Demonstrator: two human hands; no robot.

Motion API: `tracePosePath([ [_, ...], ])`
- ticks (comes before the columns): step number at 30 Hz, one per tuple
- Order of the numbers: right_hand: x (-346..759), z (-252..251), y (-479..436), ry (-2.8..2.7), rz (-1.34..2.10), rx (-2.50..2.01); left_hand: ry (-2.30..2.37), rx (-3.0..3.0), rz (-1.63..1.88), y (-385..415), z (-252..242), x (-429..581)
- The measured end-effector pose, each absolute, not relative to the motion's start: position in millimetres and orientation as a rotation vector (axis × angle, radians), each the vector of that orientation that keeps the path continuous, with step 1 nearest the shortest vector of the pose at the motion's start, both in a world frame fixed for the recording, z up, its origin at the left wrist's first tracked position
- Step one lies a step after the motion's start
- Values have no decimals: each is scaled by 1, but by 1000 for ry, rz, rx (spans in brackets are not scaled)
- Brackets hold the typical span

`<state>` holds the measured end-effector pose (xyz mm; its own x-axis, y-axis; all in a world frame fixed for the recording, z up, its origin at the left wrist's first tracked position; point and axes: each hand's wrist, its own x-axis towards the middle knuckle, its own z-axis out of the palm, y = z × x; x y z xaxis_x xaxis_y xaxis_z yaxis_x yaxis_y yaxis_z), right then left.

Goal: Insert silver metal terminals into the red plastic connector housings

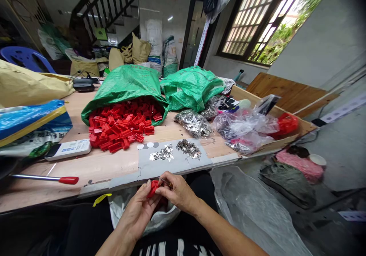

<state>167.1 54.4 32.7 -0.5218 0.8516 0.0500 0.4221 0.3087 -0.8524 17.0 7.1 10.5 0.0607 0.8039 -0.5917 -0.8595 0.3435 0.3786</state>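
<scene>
My left hand (142,207) pinched the red plastic piece (153,189), its long axis hard to tell, while my right hand (177,190), close against its right side, pinched a thin item (166,181).

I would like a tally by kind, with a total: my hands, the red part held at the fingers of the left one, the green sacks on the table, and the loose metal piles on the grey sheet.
Hands: 2 (left hand, right hand)
Red part held: 1
Green sacks: 2
Loose metal piles: 2
Total: 7
</scene>
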Motion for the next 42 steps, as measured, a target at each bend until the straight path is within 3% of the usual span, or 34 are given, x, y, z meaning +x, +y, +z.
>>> tracePosePath([
  [16, 169, 23, 60, -2080, 1113, -1137, 823, 76, 1232, 5, 0, 9],
  [29, 105, 35, 157, -2539, 405, -1113, 1304, 657, 1207, 0, -49, -3],
  [37, 50, 31, 198, -2682, 326, -1206, 1330, 755, 1152, -1, -39, -14],
  [42, 65, 47, 178, -2602, 374, -1148, 1203, 652, 1232, 1, -11, -17],
])
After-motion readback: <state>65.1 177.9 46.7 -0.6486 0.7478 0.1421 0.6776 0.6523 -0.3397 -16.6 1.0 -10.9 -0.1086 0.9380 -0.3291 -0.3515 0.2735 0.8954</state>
